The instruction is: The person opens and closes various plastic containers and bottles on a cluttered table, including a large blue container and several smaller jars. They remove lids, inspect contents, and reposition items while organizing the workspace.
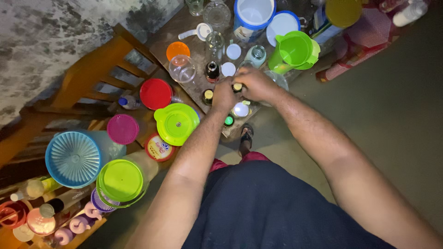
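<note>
Right now both my hands meet over a small yellow-capped bottle (237,87) on the surface: left grip (224,93) clamped on it, right grip (255,84) closed around its cap. Judging by that, I'm twisting the cap; next calls for steady bracing, the green pitcher (295,50) beyond my right grip.

The floor (392,115) is plain, smooth and grey-green, and the light on it is dim. At the upper left there is a wall (41,50) with grey and white stains. A wooden chair (87,74) of orange-brown colour stands beside this wall. A red patterned cloth (369,34) lies on the floor at the upper right.
</note>
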